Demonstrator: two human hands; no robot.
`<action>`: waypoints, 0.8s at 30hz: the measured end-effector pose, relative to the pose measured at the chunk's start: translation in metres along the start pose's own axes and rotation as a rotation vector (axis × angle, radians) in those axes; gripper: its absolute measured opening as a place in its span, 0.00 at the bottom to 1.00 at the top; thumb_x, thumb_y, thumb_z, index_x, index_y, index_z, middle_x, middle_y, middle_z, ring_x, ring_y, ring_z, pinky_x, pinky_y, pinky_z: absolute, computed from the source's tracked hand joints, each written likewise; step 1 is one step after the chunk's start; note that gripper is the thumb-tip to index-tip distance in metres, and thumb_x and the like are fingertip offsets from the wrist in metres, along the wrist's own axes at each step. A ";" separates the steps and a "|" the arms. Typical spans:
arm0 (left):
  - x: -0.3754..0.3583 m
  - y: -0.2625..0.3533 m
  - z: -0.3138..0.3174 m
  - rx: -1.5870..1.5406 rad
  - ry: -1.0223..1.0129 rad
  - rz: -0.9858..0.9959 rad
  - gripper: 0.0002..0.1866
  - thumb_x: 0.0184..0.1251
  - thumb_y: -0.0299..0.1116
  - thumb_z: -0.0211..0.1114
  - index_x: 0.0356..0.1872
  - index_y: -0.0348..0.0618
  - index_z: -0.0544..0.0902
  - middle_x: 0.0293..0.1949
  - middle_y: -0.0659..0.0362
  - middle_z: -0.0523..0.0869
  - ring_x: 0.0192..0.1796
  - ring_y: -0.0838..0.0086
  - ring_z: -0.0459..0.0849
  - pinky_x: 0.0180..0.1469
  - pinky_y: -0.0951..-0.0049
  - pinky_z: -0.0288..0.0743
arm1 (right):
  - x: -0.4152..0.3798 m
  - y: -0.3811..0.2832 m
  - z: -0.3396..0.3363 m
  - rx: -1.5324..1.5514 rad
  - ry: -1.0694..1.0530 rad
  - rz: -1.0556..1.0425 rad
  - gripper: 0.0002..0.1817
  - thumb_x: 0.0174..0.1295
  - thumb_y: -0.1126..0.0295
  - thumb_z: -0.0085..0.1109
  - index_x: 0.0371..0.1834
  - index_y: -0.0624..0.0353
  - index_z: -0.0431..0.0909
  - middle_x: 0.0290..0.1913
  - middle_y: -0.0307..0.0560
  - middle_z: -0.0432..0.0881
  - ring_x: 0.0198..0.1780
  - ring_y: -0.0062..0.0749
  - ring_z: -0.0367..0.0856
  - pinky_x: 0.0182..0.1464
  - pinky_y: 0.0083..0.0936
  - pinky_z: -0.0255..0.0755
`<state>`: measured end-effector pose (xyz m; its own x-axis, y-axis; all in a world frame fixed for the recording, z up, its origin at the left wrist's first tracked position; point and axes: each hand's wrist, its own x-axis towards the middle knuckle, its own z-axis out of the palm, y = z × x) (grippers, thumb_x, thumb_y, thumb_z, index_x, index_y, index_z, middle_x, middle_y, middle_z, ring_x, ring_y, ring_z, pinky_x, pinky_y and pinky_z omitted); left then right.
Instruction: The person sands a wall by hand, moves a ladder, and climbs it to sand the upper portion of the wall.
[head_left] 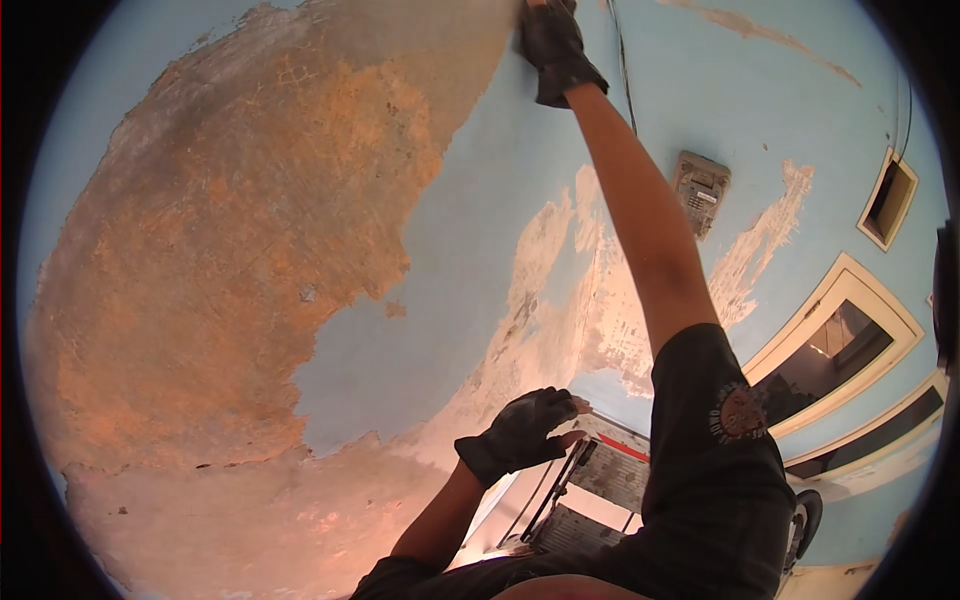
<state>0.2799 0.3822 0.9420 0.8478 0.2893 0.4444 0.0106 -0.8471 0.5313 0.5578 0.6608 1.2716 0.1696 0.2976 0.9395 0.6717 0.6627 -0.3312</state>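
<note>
My left hand (522, 432), in a black fingerless glove, is held in front of my body at the lower middle. Its thumb and fingers are apart with nothing between them. My right hand (556, 42), gloved the same way, reaches up to the top edge against the light blue wall (480, 180). Its fingers are mostly cut off by the frame, so what it holds, if anything, is hidden. Left of it, a large bare patch (240, 250) of brown and orange plaster shows where paint is gone.
A dusty meter box (701, 192) hangs on the wall beside my right forearm, with thin cables (624, 70) above. A cream-framed window (840, 340) and a small wall opening (887, 198) are at the right. A metal frame with grey panels (608, 475) stands below my left hand.
</note>
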 end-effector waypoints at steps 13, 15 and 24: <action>0.014 0.002 0.022 -0.108 0.006 0.022 0.19 0.66 0.36 0.71 0.56 0.43 0.82 0.51 0.51 0.86 0.52 0.55 0.86 0.55 0.60 0.81 | -0.030 -0.105 0.028 -0.175 0.055 -0.569 0.33 0.70 0.45 0.50 0.68 0.57 0.73 0.66 0.59 0.76 0.74 0.54 0.63 0.73 0.49 0.58; 0.004 -0.002 0.016 -0.089 0.043 0.000 0.19 0.66 0.36 0.71 0.57 0.44 0.82 0.51 0.52 0.86 0.51 0.55 0.86 0.54 0.61 0.82 | -0.015 -0.087 0.026 -0.089 0.207 -0.318 0.36 0.75 0.45 0.41 0.72 0.65 0.67 0.67 0.61 0.75 0.77 0.54 0.56 0.79 0.46 0.51; 0.005 0.014 0.011 -0.247 -0.019 -0.059 0.20 0.67 0.36 0.73 0.57 0.44 0.82 0.52 0.52 0.87 0.52 0.56 0.87 0.54 0.63 0.82 | -0.110 -0.220 0.035 -0.112 0.009 -0.845 0.36 0.63 0.41 0.61 0.71 0.49 0.74 0.68 0.57 0.74 0.72 0.51 0.68 0.73 0.52 0.61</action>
<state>0.2903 0.3668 0.9437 0.8592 0.3252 0.3949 -0.0673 -0.6934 0.7174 0.3663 0.5060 1.2378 -0.4152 -0.2726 0.8679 0.6422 0.5879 0.4919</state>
